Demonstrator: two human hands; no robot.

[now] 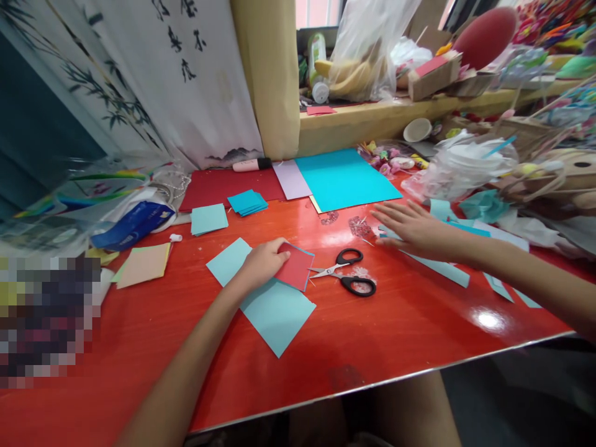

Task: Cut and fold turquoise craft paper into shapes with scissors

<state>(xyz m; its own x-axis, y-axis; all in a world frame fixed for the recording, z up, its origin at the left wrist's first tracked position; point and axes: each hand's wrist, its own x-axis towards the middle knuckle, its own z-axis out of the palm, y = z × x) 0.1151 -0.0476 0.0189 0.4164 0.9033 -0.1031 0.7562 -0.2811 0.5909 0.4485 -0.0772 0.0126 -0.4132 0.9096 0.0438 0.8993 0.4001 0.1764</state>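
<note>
My left hand (263, 262) pinches a small red paper square (297, 267) that lies over a light blue sheet (272, 307) on the red table (372, 347). Black-handled scissors (349, 273) lie open just right of the red square. My right hand (412, 226) is stretched out flat, fingers spread, over light blue paper strips (442, 268) at the right. It holds nothing.
A large turquoise sheet (344, 179), a lilac sheet (292, 179) and a dark red sheet (218, 186) lie at the back. Small blue square stacks (246, 202) and a pale one (209, 218) sit left of centre. Plastic bags and craft clutter (465, 167) crowd the right.
</note>
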